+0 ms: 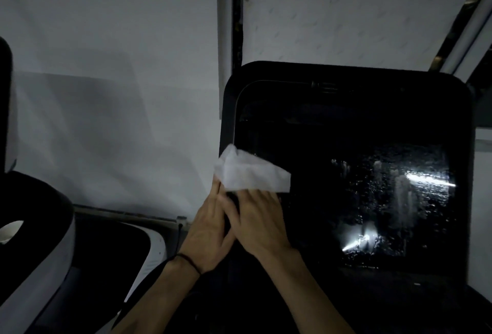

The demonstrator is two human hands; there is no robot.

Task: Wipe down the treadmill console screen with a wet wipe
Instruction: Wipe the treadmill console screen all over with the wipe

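At the console screen [346, 174] left edge, left hand [210, 229] and right hand [259, 223] are pinching the wet wipe [253, 174] (bunched); sliding off onto the bezel is leaving streaks.

Fingertips of both hands hidden under wet wipe [253, 174]; forearms cut off by bottom edge.

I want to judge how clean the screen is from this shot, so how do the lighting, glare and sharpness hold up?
Head view: dim overall, the console screen nearly black; bright glare streaks on its right part pick out wet smears and droplets; the wet wipe is the brightest thing; both hands look slightly soft; wide-angle bending at the edges.
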